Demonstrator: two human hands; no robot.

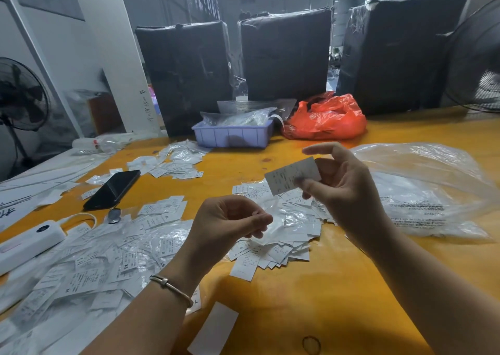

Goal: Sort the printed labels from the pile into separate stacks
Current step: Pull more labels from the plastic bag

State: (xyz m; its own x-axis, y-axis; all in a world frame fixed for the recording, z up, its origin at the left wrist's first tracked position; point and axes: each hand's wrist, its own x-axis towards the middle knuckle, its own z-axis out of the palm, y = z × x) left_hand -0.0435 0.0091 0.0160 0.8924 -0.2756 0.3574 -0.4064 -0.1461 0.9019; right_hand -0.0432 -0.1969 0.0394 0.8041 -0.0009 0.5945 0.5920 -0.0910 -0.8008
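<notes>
My right hand [343, 189] is raised above the orange table [324, 300], pinching a white printed label [292, 175] between thumb and fingers. My left hand [230, 219], a bracelet on its wrist, grips a small clear plastic sleeve [276, 219] just left of and below the label. Under both hands lies a pile of printed labels [273, 249]. A larger spread of labels and clear sleeves [102, 260] covers the table's left front. Another small heap of labels [176, 162] lies farther back.
A black phone [113, 189] and a white power bank [27, 243] lie at the left. A lilac bin [232, 135] and a red plastic bag [324, 119] stand at the back. A big clear bag [427, 192] lies at the right. A blank white strip [213, 330] lies near the front edge.
</notes>
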